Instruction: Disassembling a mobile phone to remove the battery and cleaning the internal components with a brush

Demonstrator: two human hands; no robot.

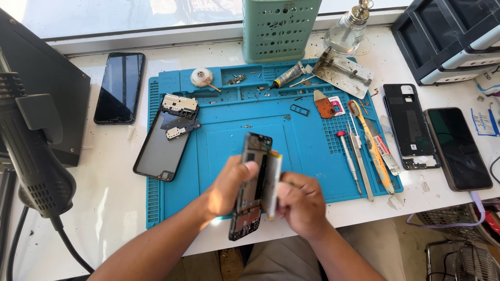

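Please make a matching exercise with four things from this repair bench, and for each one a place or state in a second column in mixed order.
Things:
1. opened phone
2. perforated green basket
3. toothbrush
4. black phone

Places:
A. on the white table, left of the blue mat
B. held in the left hand
C. beside the window, behind the mat
D. on the mat's right side, among tools

Pairs: 1-B, 2-C, 3-D, 4-A

Both forearms angle inward; left hand point(229, 190) and right hand point(301, 204) are closed in grips.
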